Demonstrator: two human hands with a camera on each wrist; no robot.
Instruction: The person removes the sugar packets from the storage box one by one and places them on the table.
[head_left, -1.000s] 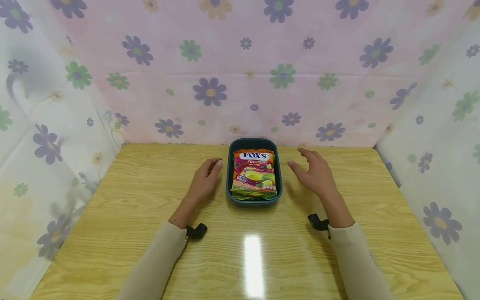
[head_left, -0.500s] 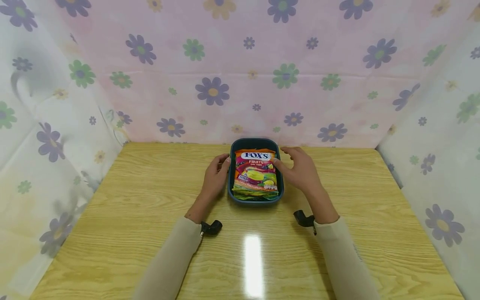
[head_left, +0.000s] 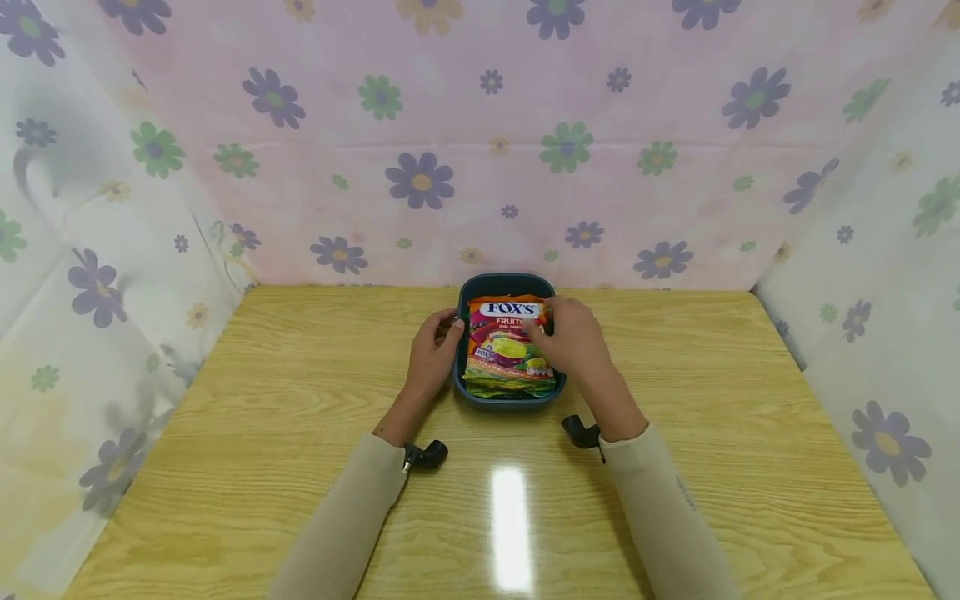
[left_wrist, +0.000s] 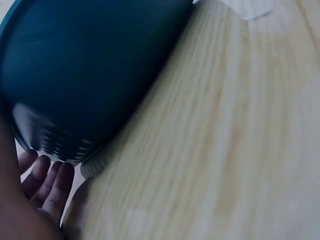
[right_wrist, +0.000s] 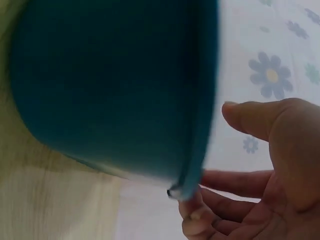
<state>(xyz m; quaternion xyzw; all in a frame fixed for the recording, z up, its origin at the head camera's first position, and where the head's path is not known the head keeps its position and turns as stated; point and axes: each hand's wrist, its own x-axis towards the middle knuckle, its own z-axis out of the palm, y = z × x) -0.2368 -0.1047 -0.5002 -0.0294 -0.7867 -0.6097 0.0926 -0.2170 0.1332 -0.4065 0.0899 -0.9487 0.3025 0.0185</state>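
Observation:
A dark teal plastic bin [head_left: 508, 404] stands on the table near the back cloth. Inside lies a Fox's Fruits candy packet [head_left: 506, 346], with the green edge of more packaging below it. My left hand [head_left: 431, 354] holds the bin's left side, thumb at the rim; in the left wrist view its fingertips [left_wrist: 62, 172] touch the outer wall. My right hand [head_left: 576, 337] reaches over the right rim, with the thumb above the packet's front. In the right wrist view that thumb [right_wrist: 250, 117] stands apart from the bin, and the fingers are partly hidden behind the rim.
The wood-grain table [head_left: 300, 400] extends around the bin, with a light reflection in front. Flower-print cloth [head_left: 465, 167] rises behind and at both sides. A black wrist camera [head_left: 427, 454] sits at the left wrist, another [head_left: 581, 432] at the right.
Both hands have moved inward to the bin. The left hand has come to its left rim; the right hand has crossed the right rim and come over the packet. The bin stays in place.

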